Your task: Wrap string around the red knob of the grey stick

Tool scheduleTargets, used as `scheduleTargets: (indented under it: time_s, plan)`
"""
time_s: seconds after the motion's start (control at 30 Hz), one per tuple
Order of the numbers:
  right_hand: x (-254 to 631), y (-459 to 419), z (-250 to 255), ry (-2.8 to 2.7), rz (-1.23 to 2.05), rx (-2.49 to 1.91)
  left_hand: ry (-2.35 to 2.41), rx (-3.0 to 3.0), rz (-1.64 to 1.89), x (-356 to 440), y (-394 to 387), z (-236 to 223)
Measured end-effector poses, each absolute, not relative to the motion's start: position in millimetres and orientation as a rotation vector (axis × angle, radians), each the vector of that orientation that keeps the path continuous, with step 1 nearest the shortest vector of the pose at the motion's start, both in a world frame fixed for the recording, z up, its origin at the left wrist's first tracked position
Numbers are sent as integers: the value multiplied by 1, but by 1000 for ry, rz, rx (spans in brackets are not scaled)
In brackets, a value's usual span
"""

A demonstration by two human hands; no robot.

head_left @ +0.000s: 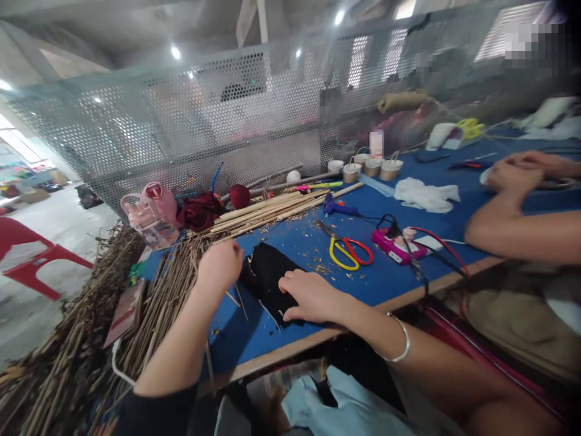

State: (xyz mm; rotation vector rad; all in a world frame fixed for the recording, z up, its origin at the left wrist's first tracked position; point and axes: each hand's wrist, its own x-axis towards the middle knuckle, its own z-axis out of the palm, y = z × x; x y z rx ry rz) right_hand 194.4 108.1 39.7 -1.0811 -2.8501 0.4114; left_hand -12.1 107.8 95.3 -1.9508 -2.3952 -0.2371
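A black cloth [275, 272], dotted with pale bits, lies on the blue tabletop in front of me. My right hand [313, 297] rests on its right side, thumb and bent fingers apart. Just off the cloth's upper left corner, my left hand [220, 266] is closed with its fingers curled in; whatever it holds, if anything, is hidden. Thin light sticks [239, 300] lie between that hand and the cloth. Beyond the right hand are scissors [349, 251] with one yellow and one red handle, among scattered wood chips.
A bundle of brown stalks [167, 297] hangs over the table's left edge beside a phone [127, 312]. Pale peeled sticks [272, 212] lie behind. Rightward are a blue glue gun [338, 207], a magenta power strip [399, 245], white gloves [426, 195] and another person's hands [521, 172].
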Motion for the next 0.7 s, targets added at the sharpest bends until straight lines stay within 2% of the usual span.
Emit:
scheduleTargets:
  time_s: [0.13, 0.27, 0.33, 0.53, 0.7]
  plan:
    - [202, 101, 30, -2757, 533, -1062, -2451, -2083, -231, 15, 51, 57]
    - [209, 122, 24, -2360, 984, -1070, -2503, -2115, -347, 26, 23, 30]
    - [214, 137, 22, -2096, 1074, -1131, -2487, -2108, -418, 28, 19, 24]
    - [236, 171, 19, -1908, 607, -1627, -2460, -2071, -408, 32, 25, 21]
    - [248, 178, 16, -2005, 419, -1831, -2500, -2107, -395, 31, 39, 20]
